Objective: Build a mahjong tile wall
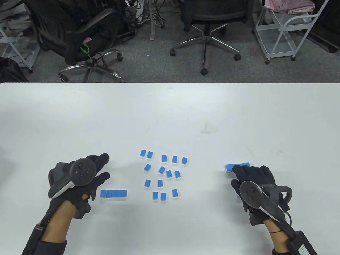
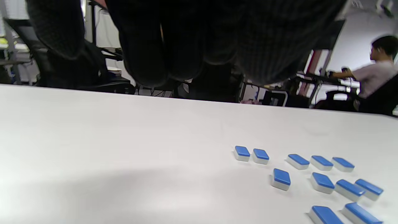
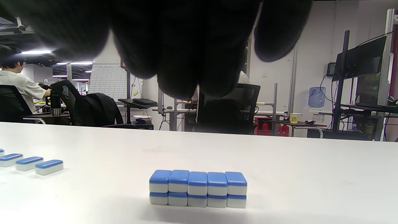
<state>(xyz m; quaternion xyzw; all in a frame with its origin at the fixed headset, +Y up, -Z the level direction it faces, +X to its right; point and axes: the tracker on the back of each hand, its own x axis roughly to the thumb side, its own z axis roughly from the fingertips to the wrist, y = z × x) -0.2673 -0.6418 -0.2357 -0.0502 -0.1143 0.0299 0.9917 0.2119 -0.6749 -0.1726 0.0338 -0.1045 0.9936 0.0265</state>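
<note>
On the white bench (image 1: 170, 111) three groups of blue-backed mahjong tiles lie between the two gloved hands. The left hand (image 1: 79, 180) hovers just left of a flat row of five tiles (image 1: 114, 193), its fingers (image 1: 102, 159) spread and relaxed, holding nothing. The right hand (image 1: 252, 183) sits just behind a finished double-layer block (image 3: 198, 188), five tiles over five as the right wrist view shows, and its fingers (image 1: 248, 171) hang loosely above the block; whether they touch it cannot be told, though nothing appears to be gripped. In the middle lie the loose tiles (image 1: 164, 175), sixteen of them by count from the table view, all blue side up and mostly apart from one another. Judging by the layout, the step in hand is extending or stacking the left row, so the sensible way is to square the five tiles first by pressing both ends inward with straight fingers, keeping their long edges flush. Then a second row should be gathered from the loose tiles nearest it, lined up alongside, and lifted as one by squeezing its ends evenly, since uneven pressure would likely make the middle tiles drop. It should come down straight onto the lower row, as a sideways nudge could knock that row out of line. In all: ten stacked tiles, five in a row, sixteen loose, two hands.
</note>
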